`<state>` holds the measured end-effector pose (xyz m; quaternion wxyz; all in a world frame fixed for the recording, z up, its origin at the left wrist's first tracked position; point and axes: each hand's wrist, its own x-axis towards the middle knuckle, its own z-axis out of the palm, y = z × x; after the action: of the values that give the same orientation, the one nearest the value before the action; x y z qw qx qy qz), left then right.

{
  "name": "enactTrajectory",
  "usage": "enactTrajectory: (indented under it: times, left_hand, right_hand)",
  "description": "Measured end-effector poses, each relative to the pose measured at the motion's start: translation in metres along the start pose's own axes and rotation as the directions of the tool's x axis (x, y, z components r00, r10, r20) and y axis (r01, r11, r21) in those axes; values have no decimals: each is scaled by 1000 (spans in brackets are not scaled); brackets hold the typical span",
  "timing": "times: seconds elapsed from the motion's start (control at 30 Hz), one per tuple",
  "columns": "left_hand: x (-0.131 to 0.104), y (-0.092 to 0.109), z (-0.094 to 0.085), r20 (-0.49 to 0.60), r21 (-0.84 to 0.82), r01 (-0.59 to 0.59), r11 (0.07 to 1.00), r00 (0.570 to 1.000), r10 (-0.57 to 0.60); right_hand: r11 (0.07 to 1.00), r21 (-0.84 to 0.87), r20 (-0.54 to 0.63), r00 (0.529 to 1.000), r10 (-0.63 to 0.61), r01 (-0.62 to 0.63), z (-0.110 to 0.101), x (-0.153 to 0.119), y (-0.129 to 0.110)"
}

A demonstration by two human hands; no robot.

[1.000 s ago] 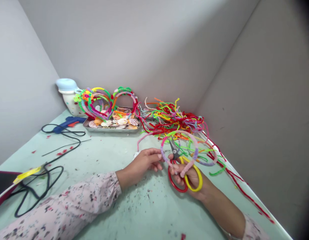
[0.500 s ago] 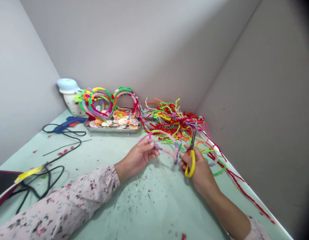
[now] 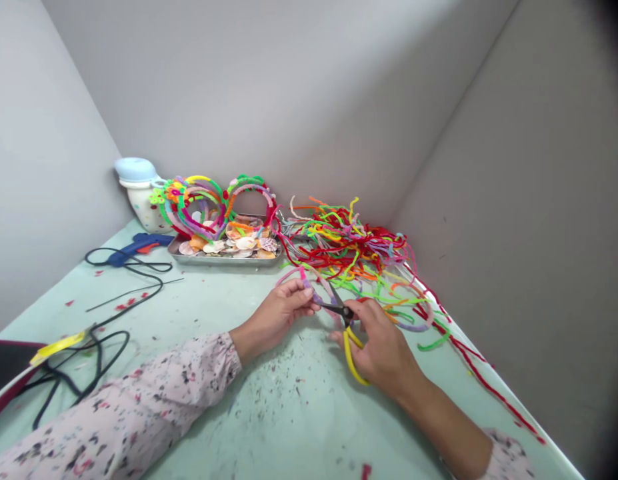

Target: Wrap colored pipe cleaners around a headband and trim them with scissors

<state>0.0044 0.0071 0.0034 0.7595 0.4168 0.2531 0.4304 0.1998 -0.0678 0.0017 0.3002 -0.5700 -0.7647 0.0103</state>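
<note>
My left hand (image 3: 283, 310) pinches a fuzzy headband (image 3: 316, 272) wrapped in pink and purple pipe cleaner, near one end. In my right hand (image 3: 381, 343) is a pair of scissors (image 3: 347, 312) with yellow handles and dark blades. The blades are spread and point left, around or just beside the purple part at my left fingertips; I cannot tell whether they touch it. Part of the headband is hidden behind the scissors and fingers. Beyond my right hand lies a tangled pile of coloured pipe cleaners (image 3: 339, 233).
A metal tray (image 3: 229, 260) holds seashells, with several decorated headbands (image 3: 203, 207) on it. At the back left stand a white cup with a blue lid (image 3: 136, 190) and a blue glue gun (image 3: 133, 248). Black cord (image 3: 96, 353) loops along the left side. Grey walls enclose the table (image 3: 269, 427).
My right hand has turned the scissors from pointing up to pointing left, opened the blades and brought them to the headband. My left hand has barely moved.
</note>
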Motion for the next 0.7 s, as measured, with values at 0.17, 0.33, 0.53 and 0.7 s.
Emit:
enactTrajectory:
  times: [0.17,0.33,0.53,0.7]
  left_hand:
    - [-1,1,2,-5,4,26,1000,1000,-26]
    - [-3,4,4,27,7,56,998,998,-56]
    - [-4,5,2,71,-36,100,994,993,-97]
    - [-4,3,-1,74,-44,119,992,990,-116]
  right_hand:
    - [994,-103,62,997,-34,40,1,1,-2]
    - [981,-179,56,997,-59,68,0,1,-4]
    - [964,-234,46,992,-115,122,-3,1,-7]
    - [956,-257,50,990,-133,141,-4,1,-7]
